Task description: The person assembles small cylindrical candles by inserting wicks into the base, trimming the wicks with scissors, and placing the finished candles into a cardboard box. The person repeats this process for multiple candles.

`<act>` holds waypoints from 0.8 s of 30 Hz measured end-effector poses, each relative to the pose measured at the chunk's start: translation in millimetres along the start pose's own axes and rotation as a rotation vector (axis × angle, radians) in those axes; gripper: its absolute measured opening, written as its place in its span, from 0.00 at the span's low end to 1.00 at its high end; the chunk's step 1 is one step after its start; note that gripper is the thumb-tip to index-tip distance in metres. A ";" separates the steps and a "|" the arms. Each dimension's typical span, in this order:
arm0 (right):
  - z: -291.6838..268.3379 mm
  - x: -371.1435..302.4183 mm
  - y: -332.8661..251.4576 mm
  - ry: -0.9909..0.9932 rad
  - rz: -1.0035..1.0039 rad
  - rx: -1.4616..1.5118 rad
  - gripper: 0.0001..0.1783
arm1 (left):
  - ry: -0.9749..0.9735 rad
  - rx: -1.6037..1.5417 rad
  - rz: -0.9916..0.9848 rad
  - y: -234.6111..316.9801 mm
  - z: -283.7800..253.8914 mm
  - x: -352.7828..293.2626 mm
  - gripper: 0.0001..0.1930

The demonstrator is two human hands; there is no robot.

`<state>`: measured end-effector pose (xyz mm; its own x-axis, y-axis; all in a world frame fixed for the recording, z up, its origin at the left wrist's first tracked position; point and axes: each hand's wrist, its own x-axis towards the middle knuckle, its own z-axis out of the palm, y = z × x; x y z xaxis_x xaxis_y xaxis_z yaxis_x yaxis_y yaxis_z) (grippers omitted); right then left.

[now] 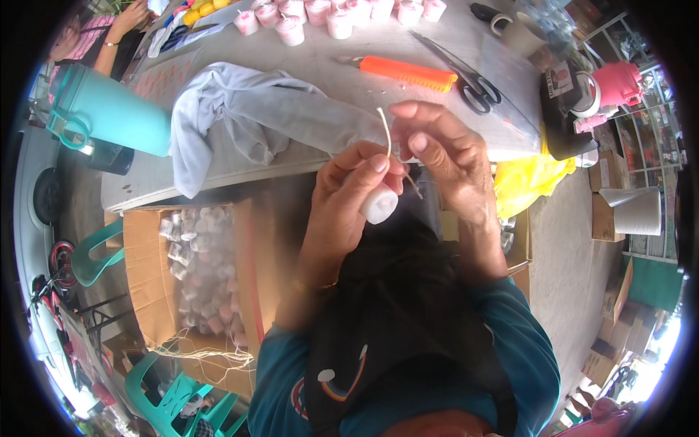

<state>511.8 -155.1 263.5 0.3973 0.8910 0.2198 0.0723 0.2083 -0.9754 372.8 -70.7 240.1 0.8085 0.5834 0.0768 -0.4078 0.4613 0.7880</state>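
Over the table's near edge, my left hand (336, 200) pinches a small white candle (379, 205) tilted on its side. A pale wick cord (386, 131) stands up from between those fingers, and a thinner brownish end of cord (413, 186) hangs on the other side. My right hand (457, 160) is just to the right, fingers curved and thumb apart from the forefinger, close to the cord. Nothing shows plainly in its grasp. Behind both hands lies a grey cloth (240, 109) on the table.
An orange cutter knife (408, 72) and black scissors (477, 91) lie beyond my hands. Pink-white candles (293, 31) line the far side. A teal tumbler (109, 109) stands left. Below, an open carton (149, 277) holds many candles; a yellow bag (535, 182) hangs right. Another person's hand (131, 14) is far left.
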 end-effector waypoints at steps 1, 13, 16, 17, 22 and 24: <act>-0.7 -2.0 1.1 -0.021 0.030 0.040 0.15 | -0.025 -0.087 0.011 0.4 -2.5 0.4 0.11; 1.2 -23.4 17.0 0.051 -0.069 -0.379 0.13 | -0.155 -0.049 0.159 -6.6 -13.6 -2.5 0.10; -1.8 -24.5 14.3 0.097 -0.068 -0.436 0.11 | -0.205 0.233 0.238 0.2 -19.3 -4.5 0.12; -4.0 -25.4 11.3 0.140 -0.006 -0.464 0.10 | -0.197 0.265 0.263 4.0 -21.2 -5.0 0.15; -5.5 -25.2 -3.1 0.024 -0.209 -0.766 0.09 | 0.077 0.358 0.019 21.6 -23.7 -4.6 0.17; -2.9 -22.0 -5.1 -0.016 -0.312 -0.812 0.09 | -0.044 0.640 -0.080 21.7 -19.7 -5.5 0.15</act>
<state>505.3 -176.9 263.5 0.2377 0.8481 0.4735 0.8087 0.0973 -0.5801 351.1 -50.7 244.7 0.8480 0.5297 0.0171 -0.0231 0.0047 0.9997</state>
